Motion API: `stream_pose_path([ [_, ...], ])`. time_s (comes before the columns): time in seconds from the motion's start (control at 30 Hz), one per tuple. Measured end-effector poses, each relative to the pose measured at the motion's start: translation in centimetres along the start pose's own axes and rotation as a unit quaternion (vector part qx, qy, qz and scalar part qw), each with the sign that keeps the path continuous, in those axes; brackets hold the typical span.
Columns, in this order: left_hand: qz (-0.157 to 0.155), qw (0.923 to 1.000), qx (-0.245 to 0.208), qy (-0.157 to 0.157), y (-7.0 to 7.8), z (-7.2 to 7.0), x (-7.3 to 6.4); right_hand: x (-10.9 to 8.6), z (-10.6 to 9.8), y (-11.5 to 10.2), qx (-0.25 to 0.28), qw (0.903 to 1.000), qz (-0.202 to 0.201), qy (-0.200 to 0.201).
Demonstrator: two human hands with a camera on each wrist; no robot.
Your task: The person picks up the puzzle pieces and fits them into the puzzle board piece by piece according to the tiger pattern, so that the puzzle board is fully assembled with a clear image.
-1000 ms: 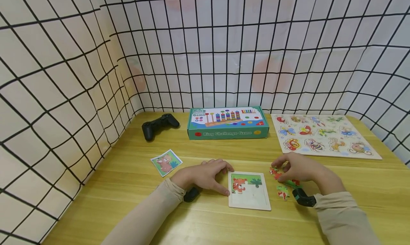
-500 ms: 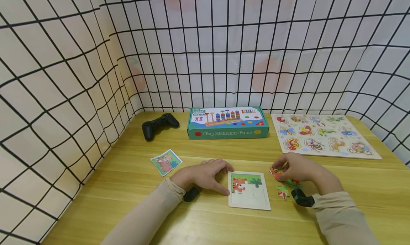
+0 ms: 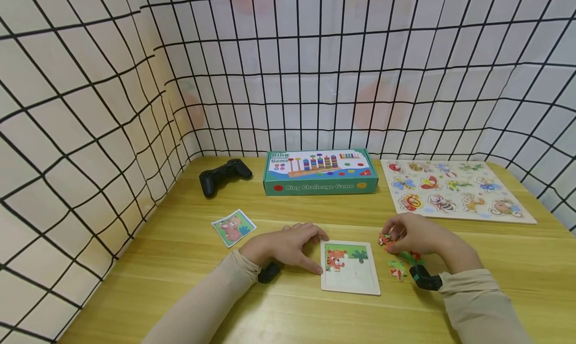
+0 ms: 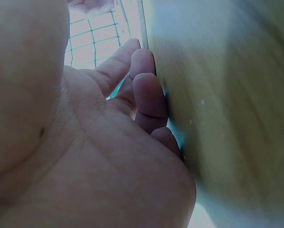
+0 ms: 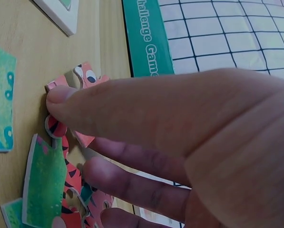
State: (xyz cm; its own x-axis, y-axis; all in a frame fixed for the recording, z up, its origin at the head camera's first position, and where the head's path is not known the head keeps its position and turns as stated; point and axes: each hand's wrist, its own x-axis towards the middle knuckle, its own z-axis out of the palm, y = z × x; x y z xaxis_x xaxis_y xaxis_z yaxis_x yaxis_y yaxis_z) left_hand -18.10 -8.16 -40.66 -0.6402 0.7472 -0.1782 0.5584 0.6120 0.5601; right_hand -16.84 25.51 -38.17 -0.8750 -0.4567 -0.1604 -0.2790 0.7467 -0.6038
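Observation:
My left hand (image 3: 290,246) rests on the table left of a small wooden puzzle tray (image 3: 353,282), its thumb and a fingertip at the tray's left edge. In the tray's upper part lie an orange tiger-face piece (image 3: 335,260) and a dark green bush piece (image 3: 359,255). Right of the tray, my right hand (image 3: 422,236) pinches a red jigsaw piece (image 5: 87,77) printed with an eye; the index finger is largely hidden behind the thumb. Below that hand, a green-and-red piece (image 5: 44,183) overlaps other pieces. A light green piece (image 3: 398,270) lies apart, nearer the tray.
A tiger picture card (image 3: 234,228) lies left of the left hand. Farther back are a black game controller (image 3: 225,176), a Ring Challenge Game box (image 3: 320,173) and an insect puzzle board (image 3: 454,191). Netted walls (image 3: 319,69) enclose the table.
The right hand has shifted only very slightly, its fingers staying at the red jigsaw piece. The left hand and the tray have not moved.

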Motion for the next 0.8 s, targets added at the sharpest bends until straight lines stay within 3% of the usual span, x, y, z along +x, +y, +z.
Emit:
stream_pose_path([
  [0.8, -0.002, 1.0, -0.003, -0.004, 0.06, -0.08, -0.07, -0.26, -0.38, -1.02, 0.058, 0.9982, 0.012, -0.006],
])
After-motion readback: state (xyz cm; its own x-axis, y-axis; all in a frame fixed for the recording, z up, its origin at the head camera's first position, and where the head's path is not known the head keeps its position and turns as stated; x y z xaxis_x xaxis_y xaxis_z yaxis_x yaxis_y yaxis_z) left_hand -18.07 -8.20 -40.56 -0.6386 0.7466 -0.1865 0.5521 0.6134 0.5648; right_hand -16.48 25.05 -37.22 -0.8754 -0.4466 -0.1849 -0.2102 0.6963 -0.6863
